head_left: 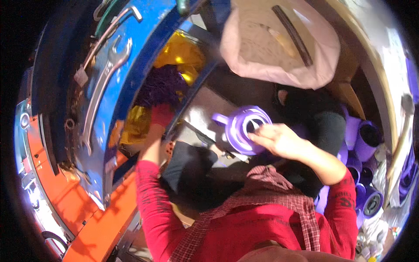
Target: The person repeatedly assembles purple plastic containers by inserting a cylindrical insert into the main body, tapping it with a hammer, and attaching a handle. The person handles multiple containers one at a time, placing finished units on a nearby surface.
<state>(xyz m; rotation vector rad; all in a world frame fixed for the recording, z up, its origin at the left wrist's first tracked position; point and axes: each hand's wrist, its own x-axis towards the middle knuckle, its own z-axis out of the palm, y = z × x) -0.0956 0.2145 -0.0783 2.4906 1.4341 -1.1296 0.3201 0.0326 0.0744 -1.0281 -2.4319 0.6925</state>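
Several purple plastic mugs (369,139) lie beyond the right hand (279,139), whose fingers grasp a purple plastic lid (246,129), spout pointing left; the left hand (159,120) reaches into the blue machine (126,65), grip hidden.

A blue machine (131,56) fills the upper left, its frame curving down toward an orange base (98,218). Two long steel wrenches (102,85) lie on the blue panel, one open-ended, beside a small tag (81,76). Through an opening in the frame show yellow foil (179,54) and a heap of purple shreds (163,85). At the top centre sits a pale pink sack (279,43), open, with a dark strip across its mouth. Along the right edge stand several purple cups (364,142), stacked and crowded together, next to a wooden board (375,74).
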